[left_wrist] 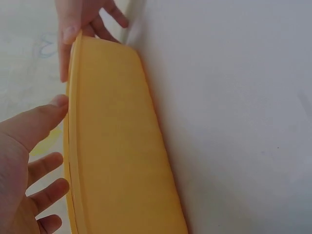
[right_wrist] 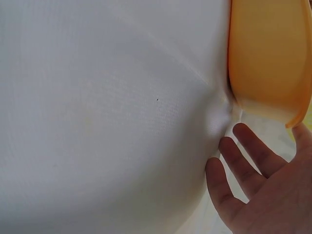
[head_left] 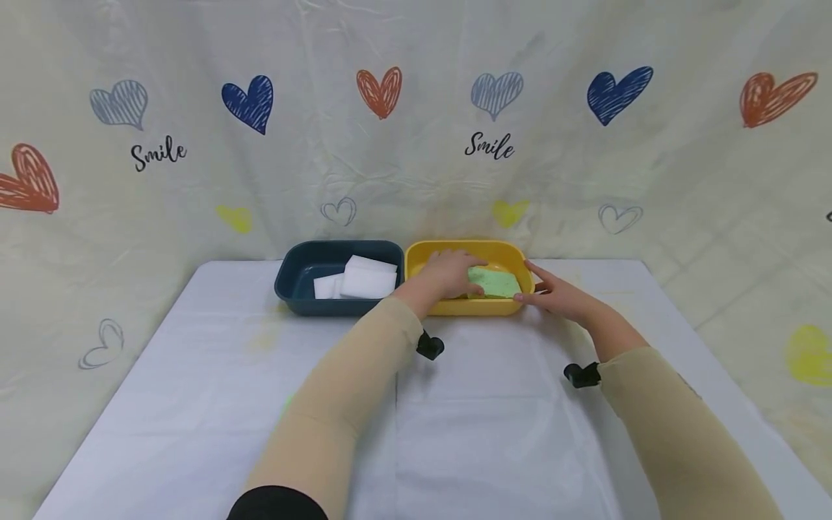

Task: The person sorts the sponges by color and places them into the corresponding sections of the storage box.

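In the head view a yellow bin [head_left: 468,308] stands at the back of the table, with a flat light green piece [head_left: 494,282], which looks like a sponge or folded cloth, inside it. My left hand [head_left: 448,273] reaches over the bin, its fingers spread just left of the green piece. The left wrist view shows those fingers relaxed and apart, with nothing gripped. Against the bin's right end, my right hand [head_left: 562,296] touches the rim with thumb and forefinger. Its other fingers extend loosely below the rim in the right wrist view. The bin's inside is hidden from both wrist views.
A dark teal bin [head_left: 302,303] stands directly left of the yellow one and holds several white blocks [head_left: 368,278]. White cloth [head_left: 494,419] covers the table. Behind it hangs a curtain [head_left: 416,166] printed with hearts. A bit of green [head_left: 287,404] shows beside the left sleeve.
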`<state>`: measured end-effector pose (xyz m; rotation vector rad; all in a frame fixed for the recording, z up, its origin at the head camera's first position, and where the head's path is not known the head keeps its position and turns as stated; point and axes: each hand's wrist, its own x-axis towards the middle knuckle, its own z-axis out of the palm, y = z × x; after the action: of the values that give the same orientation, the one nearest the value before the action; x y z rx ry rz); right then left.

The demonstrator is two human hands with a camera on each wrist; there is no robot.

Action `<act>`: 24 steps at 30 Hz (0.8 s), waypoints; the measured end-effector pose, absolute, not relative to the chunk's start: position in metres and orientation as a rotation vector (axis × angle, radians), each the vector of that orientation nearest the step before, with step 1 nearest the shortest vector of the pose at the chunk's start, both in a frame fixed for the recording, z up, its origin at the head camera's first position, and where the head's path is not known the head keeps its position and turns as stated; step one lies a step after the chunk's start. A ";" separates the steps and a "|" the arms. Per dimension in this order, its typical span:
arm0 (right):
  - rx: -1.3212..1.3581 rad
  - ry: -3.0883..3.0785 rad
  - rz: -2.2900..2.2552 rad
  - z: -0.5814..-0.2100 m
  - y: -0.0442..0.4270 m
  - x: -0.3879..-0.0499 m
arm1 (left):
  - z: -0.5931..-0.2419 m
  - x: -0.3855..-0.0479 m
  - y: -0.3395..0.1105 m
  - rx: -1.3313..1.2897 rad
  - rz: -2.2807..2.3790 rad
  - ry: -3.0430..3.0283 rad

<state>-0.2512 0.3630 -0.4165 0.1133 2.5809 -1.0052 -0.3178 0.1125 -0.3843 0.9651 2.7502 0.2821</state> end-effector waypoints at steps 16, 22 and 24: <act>0.082 2.575 -1.001 -0.413 0.363 -0.255 | -0.367 -0.298 0.068 1.090 0.339 2.769; 0.088 2.563 -0.991 -0.414 0.362 -0.252 | -0.366 -0.284 0.040 1.152 0.336 2.782; 0.088 2.567 -0.985 -0.414 0.362 -0.252 | -0.366 -0.278 0.029 1.150 0.339 2.778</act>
<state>-0.2522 0.3621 -0.4141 0.0877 2.5675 -0.9852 -0.2779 0.0287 -0.3656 1.1505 2.7784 0.3386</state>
